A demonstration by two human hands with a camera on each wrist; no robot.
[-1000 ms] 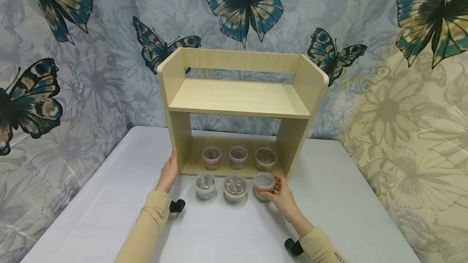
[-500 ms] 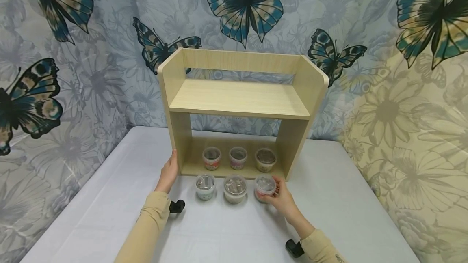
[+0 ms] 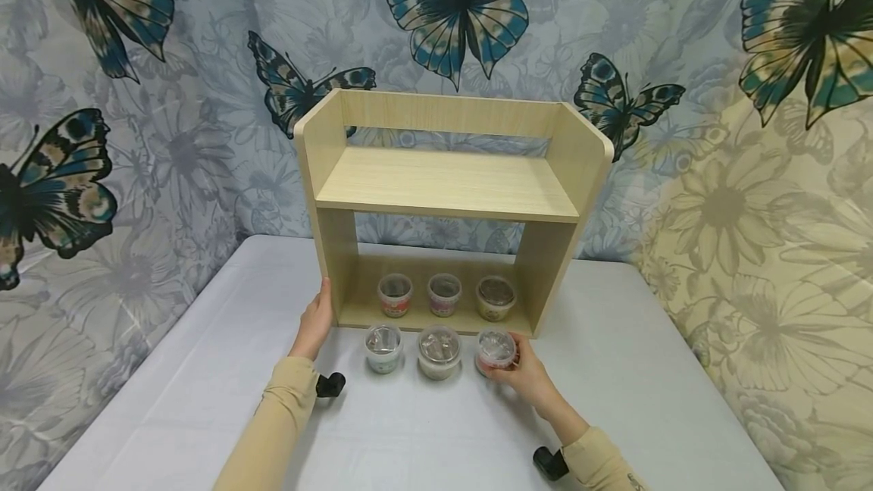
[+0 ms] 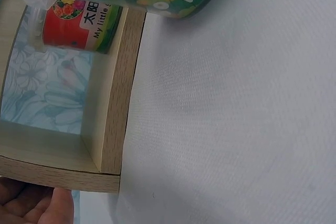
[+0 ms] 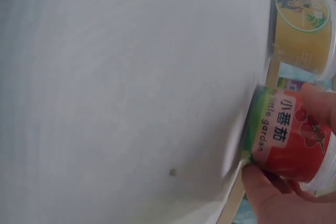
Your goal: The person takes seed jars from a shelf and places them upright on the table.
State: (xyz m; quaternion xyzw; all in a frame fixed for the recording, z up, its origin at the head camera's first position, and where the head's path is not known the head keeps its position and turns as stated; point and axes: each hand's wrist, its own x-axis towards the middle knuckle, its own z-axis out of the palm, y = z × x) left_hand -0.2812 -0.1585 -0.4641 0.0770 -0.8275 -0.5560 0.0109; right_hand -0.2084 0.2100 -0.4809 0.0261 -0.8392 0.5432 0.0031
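Observation:
My right hand (image 3: pixel 533 383) grips a lidded plastic cup (image 3: pixel 495 349) from its right side, at the right end of the front row. In the right wrist view the cup's red label (image 5: pixel 299 135) shows tomatoes and the words "little garden". The cup stands upright at the table surface; whether its base touches is hard to tell. My left hand (image 3: pixel 314 326) rests against the outer face of the left panel of a light wooden shelf (image 3: pixel 443 182). In the left wrist view those fingers are partly hidden behind the panel, with the thumb (image 4: pixel 59 208) near its edge.
Two more lidded cups, one green-labelled (image 3: pixel 383 351) and one yellowish (image 3: pixel 439 354), stand left of the gripped cup. On the shelf's lower board are three others: a red one (image 3: pixel 395 296), a purple one (image 3: pixel 444 296) and a yellowish one (image 3: pixel 495 300). White cloth covers the table (image 3: pixel 655 370).
The cup in my right hand has come down slightly and shifted a little to the right, the hand moving with it. My left hand and the other cups stay put.

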